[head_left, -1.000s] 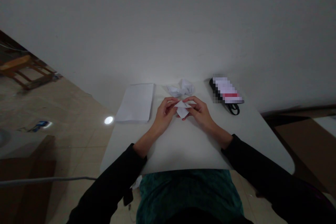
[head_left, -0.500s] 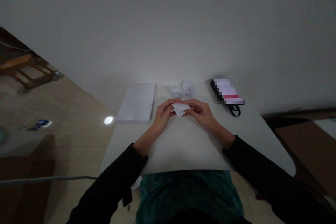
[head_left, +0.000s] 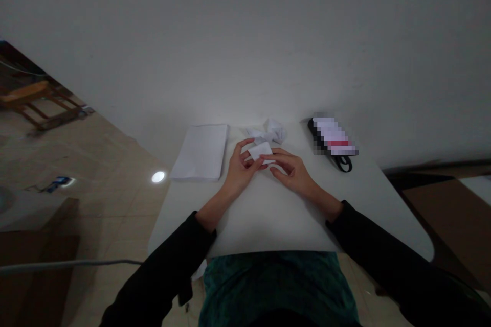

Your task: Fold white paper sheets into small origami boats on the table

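Observation:
A small folded piece of white paper [head_left: 261, 150] is held above the table, its upper face now a flat, compact shape. My left hand [head_left: 240, 169] has it between thumb and fingers, the thumb at the lower edge and the index finger raised at the left. From the other side, fingers of my right hand [head_left: 291, 169] meet the paper's right part, while the right thumb hangs apart below. Just behind lies a crumpled or folded white paper shape [head_left: 275, 133] with pointed ends. The undersides of the held paper and some fingertips are hidden.
A stack of white sheets [head_left: 201, 153] lies at the table's left. At the right rests a phone [head_left: 333, 135], partly pixelated, on a black case with a strap loop [head_left: 344, 163]. The white table [head_left: 268, 219] meets a wall [head_left: 261, 41] at its back.
The held paper has gone from a pointed, open-flapped shape to a flatter, compact one. My left thumb has come round to its front, and my right thumb has moved away from it.

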A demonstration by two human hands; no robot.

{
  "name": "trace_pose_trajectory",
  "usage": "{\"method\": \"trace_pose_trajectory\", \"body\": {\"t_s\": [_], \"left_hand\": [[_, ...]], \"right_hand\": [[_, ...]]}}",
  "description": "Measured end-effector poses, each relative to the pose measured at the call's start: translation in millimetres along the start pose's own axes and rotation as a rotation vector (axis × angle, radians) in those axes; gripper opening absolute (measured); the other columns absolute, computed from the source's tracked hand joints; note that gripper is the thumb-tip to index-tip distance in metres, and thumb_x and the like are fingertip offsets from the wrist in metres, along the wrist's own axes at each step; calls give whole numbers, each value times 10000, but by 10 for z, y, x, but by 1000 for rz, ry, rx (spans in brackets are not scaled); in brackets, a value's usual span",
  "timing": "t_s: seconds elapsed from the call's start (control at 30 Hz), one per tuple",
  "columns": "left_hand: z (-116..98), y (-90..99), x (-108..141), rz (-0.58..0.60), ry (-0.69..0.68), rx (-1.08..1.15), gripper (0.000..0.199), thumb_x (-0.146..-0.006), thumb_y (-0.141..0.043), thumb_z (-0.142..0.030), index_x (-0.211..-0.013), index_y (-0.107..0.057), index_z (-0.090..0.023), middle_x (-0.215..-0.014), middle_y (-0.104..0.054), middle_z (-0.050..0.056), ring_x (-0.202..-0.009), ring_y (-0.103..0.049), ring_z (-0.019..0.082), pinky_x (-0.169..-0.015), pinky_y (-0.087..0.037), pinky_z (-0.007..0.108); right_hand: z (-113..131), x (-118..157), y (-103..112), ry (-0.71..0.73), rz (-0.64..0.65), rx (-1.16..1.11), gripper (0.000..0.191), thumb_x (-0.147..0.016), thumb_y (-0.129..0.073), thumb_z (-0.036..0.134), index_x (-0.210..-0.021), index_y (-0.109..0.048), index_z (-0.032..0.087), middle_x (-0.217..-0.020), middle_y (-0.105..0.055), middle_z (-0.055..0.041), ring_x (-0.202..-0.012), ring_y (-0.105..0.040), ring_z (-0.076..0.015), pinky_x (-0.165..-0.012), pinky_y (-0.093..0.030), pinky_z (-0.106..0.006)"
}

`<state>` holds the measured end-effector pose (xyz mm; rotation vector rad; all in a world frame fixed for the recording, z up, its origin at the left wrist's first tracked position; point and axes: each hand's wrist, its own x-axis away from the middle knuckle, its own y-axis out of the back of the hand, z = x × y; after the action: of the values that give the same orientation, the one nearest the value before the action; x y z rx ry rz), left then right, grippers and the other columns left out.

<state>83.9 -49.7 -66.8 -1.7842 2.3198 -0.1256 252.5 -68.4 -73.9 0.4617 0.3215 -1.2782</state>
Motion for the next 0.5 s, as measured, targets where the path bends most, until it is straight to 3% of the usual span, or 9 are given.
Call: {"method": "trace_pose_trajectory", "body": {"t_s": [0.1,0.23,0.5], "left_hand": [[36,24,-34,-18,12,2,676,-716,-792,-301,-1267,-408,-220,-1071,-703,88,-847,-711,178,-782,-610,353],[65,28,-31,30,21,-39,612,-727,-779,-298,-1239,-456,-201,-986,-731,64,-823,-708,168,-754,-602,327],[90,5,24,149,6,-123,544,-772,-740,-295,-1247,-500,-184,-926,-730,51,-785,-688,145,-748,-556,283]], "right_hand": [[-12,-10,-5,-38,-137,35,230,-840,-654,310,-1059,-657,240,-1099,-670,-72,-1013,-652,-198,-940,-527,-404],[-42,-43,4,-130,-354,-5,376,-765,-740,384,-1078,-587,242,-1040,-686,-54,-806,-665,-156,-778,-561,-336],[-1,-50,55,-164,-279,128,213,-768,-732,415,-845,-743,216,-801,-703,-28,-691,-605,-153,-645,-480,-294]]}}
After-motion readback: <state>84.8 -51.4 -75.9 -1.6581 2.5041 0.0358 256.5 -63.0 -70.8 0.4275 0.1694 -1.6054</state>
